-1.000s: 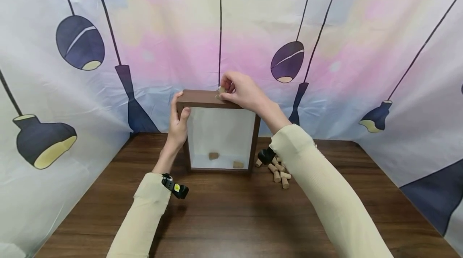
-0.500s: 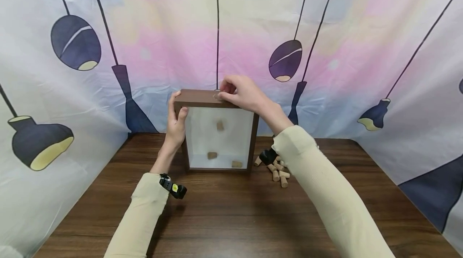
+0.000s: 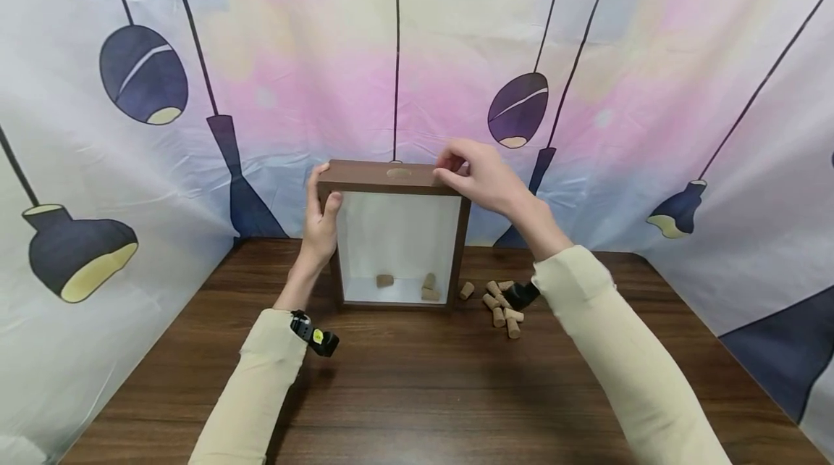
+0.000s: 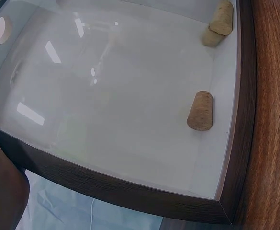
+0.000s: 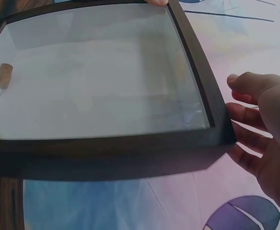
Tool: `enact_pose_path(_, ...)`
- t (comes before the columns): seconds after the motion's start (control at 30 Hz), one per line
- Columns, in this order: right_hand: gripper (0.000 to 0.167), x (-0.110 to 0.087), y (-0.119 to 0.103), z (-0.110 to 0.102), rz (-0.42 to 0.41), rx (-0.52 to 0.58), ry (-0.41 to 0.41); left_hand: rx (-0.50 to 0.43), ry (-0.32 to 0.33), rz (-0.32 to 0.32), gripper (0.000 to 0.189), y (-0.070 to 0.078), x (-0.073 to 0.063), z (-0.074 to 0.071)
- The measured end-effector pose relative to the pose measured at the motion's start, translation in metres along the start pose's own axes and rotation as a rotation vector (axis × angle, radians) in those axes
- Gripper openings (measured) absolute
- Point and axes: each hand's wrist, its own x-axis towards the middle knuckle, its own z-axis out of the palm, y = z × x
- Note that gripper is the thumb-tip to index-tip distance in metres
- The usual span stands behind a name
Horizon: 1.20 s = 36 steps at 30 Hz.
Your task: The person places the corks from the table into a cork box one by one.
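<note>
A shallow brown-framed shadow box (image 3: pixel 365 174) with a clear front stands upright on the table. Its top edge has an oval hole (image 3: pixel 399 174). My left hand (image 3: pixel 319 226) grips the upper left corner, thumb on the front. Inside, one cork (image 4: pixel 200 111) lies apart on the floor of the box; another cork (image 3: pixel 428 280) leans over a third cork (image 3: pixel 430 295) near the right side. At the upper right corner hovers my right hand (image 3: pixel 485 175), fingers loosely bent. The right wrist view shows nothing between that hand's thumb (image 5: pixel 247 84) and fingers.
Several loose corks (image 3: pixel 499 317) are heaped on the wooden table (image 3: pixel 404 385) right of the box, with a single cork (image 3: pixel 467 290) closer to its side. A printed cloth (image 3: pixel 293 74) hangs behind and around the table.
A cork has left my right hand, dropped through the hole and landed near the box's right side. That hand has since moved right along the top edge. My left hand keeps its hold.
</note>
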Motion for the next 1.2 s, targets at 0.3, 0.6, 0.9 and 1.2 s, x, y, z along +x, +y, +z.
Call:
enact_pose_path(0.3, 0.005, -0.031, 0.013, -0.010, 0.031, -0.014, 0.063, 0.002, 0.016, -0.009, 0.076, 0.003, -0.003, 0.000)
enact_pose_path(0.6, 0.010, -0.063, 0.023, -0.017, 0.105, -0.040, 0.088, 0.011, 0.010, 0.019, 0.075, 0.003, -0.001, 0.001)
enact_pose_path(0.9, 0.012, -0.093, 0.033, -0.014, 0.160, -0.056, 0.007, 0.009, 0.012, 0.006, 0.068, 0.003, -0.005, 0.005)
enact_pose_path(1.2, 0.009, -0.121, 0.046, -0.009, 0.204, -0.073, -0.016, 0.011, -0.011, 0.000, 0.071, 0.002, -0.001, 0.007)
